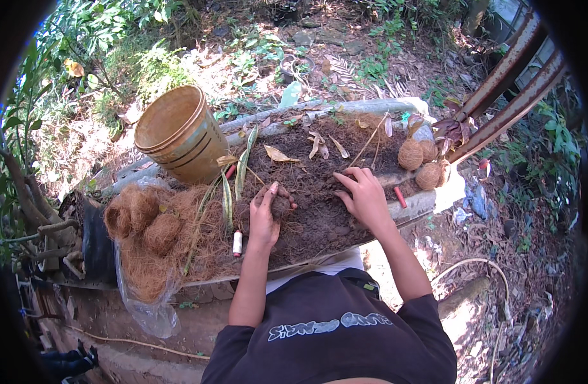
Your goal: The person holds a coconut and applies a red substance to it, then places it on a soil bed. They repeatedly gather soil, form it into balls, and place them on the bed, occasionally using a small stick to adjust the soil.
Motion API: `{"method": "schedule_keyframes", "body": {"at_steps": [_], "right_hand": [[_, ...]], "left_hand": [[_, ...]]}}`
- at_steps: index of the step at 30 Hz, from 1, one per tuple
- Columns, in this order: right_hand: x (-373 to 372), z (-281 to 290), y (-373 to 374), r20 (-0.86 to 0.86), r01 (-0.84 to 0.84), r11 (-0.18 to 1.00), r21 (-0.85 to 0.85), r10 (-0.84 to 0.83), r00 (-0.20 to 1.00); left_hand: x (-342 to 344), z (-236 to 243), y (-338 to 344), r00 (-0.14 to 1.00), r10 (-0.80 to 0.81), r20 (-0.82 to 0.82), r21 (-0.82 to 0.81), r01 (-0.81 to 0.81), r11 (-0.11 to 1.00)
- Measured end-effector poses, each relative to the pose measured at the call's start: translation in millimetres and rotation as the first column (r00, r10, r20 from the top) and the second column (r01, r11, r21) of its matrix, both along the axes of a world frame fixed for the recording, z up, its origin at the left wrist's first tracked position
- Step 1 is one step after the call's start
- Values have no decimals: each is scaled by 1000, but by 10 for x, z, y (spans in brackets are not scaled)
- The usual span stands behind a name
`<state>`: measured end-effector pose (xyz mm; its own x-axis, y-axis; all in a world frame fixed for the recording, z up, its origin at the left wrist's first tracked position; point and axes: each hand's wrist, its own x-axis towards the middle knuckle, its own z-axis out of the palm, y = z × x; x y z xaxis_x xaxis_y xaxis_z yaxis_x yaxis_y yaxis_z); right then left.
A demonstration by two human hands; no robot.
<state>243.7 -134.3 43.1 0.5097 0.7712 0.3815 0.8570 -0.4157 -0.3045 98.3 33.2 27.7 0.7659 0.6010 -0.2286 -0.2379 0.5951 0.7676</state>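
My left hand curls around a dark clump of soil, its fingers soiled. To the right, my right hand rests at the loose dark soil, fingers bent and apart, with nothing visible in them. Long striped green leaves lie just left of my left hand. A white spool of thread stands close to that wrist, and a red-handled tool lies partly hidden among the leaves. Near my right forearm is a small red cylinder.
A brown plastic bucket leans at the back left. Brown coconut fibre and fibre balls lie on clear plastic at left. More fibre-wrapped balls sit at the right end, near rusty metal posts. Dry leaves lie on the soil.
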Motion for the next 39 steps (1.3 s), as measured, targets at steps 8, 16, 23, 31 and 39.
{"method": "schedule_keyframes", "body": {"at_steps": [8,16,23,31,39], "right_hand": [[154,-118,117,29,-77,995,-70,79,996],[83,70,113,5,-15,1000,1,15,1000],[-412,-216,364,-93,-189,982,29,191,977],[-226,-175,419,-203,-160,987,-3,156,967],[-320,-24,580,-355,-341,940,25,327,876]], "left_hand": [[-79,-16,5,1000,11,16,38,-12,999],[-142,-52,53,998,43,37,32,-44,999],[-133,-11,44,989,133,66,15,-134,991],[-291,3,212,971,217,101,10,-219,976],[-309,-42,247,957,277,86,-8,-278,961]]}}
